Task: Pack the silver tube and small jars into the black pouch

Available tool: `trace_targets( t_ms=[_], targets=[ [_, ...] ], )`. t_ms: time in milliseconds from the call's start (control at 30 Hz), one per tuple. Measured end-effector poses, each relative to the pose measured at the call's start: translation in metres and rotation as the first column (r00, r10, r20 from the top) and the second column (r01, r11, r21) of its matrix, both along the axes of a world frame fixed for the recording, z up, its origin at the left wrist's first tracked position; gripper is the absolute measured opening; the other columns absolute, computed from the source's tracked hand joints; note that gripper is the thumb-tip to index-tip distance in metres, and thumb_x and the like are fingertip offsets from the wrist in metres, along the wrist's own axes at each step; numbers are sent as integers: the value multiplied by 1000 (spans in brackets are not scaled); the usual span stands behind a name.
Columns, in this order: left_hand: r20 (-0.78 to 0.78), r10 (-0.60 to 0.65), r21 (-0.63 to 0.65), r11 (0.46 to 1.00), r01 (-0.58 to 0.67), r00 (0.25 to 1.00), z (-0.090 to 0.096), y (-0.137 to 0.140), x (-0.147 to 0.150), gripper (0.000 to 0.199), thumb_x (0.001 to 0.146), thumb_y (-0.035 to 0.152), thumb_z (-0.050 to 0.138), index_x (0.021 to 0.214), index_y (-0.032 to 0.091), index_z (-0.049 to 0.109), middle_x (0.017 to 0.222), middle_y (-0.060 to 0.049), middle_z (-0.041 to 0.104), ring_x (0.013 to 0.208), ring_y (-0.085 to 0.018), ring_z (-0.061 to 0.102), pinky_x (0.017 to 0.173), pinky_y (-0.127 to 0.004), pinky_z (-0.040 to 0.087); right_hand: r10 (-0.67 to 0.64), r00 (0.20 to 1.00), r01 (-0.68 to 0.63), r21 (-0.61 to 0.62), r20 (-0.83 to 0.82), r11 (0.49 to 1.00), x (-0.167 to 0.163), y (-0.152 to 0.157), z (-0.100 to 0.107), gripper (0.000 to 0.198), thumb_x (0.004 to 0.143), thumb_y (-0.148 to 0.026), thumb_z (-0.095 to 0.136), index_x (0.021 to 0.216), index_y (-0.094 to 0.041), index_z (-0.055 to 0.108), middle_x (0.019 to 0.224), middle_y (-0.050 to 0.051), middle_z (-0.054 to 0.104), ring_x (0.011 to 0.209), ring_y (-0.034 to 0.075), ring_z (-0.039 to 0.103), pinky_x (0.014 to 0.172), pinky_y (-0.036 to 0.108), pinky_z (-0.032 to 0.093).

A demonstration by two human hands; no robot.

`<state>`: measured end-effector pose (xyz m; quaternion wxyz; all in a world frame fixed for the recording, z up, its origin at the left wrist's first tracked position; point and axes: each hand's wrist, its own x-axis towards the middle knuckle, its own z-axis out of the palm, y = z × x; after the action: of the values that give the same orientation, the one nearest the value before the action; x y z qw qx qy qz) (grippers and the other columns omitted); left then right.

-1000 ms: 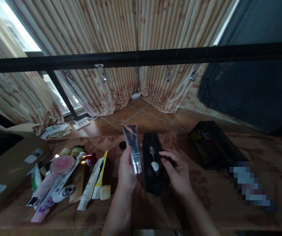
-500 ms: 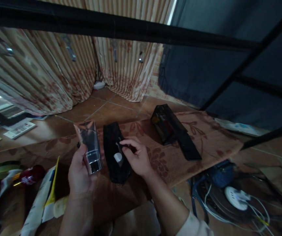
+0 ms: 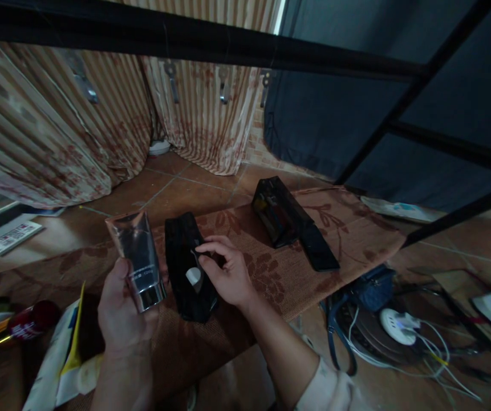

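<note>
My left hand [image 3: 119, 311] is closed around a dark, glossy squeeze tube [image 3: 136, 251], its shiny cap pointing down toward me. Just right of it, a black pouch [image 3: 175, 245] lies open on the brown patterned cloth [image 3: 266, 285]. A white round-ended item [image 3: 193, 277] shows inside the pouch. At the pouch's right edge my right hand [image 3: 230, 277] has thumb and forefinger pinched together on the rim. Whether a zip pull or a smaller thing is between those fingertips is too dark to make out.
Farther right stands another black pouch [image 3: 276, 211] with a flat black piece [image 3: 320, 248] beside it. A white and yellow tube [image 3: 73, 348] and a dark red bottle [image 3: 35, 319] lie at left. A dark bar [image 3: 211, 48] crosses overhead; a blue bag [image 3: 373, 288] and white power strip [image 3: 399, 326] sit lower right.
The view has turned slightly right, so everything sits farther left. Both hands keep their holds, with the tube tilted a little more and slightly farther from the pouch.
</note>
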<state>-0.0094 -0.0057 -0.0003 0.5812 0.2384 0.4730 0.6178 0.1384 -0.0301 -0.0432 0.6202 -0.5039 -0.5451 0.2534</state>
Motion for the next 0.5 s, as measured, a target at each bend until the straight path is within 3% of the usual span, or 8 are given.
trace_targets(
  t_ms=[200,500],
  targets=[
    [60,84,-99,992,-77,995,8,-2,5,26,89,32,47,72,18,62,58,1,62,49,-14,58,44,-23,47,10,1000,-10,-12,-4,1000,0,-1,1,15,82,-19,62,91,-24,73,108,5,65,105,17,65,93,33,50],
    [92,30,-87,996,-22,995,12,-4,5,30,92,31,42,73,18,63,60,0,63,50,-13,58,45,-22,47,9,1000,-9,-21,-2,1000,0,-1,2,15,83,-20,62,90,-26,73,109,4,65,104,17,65,93,33,49]
  ],
)
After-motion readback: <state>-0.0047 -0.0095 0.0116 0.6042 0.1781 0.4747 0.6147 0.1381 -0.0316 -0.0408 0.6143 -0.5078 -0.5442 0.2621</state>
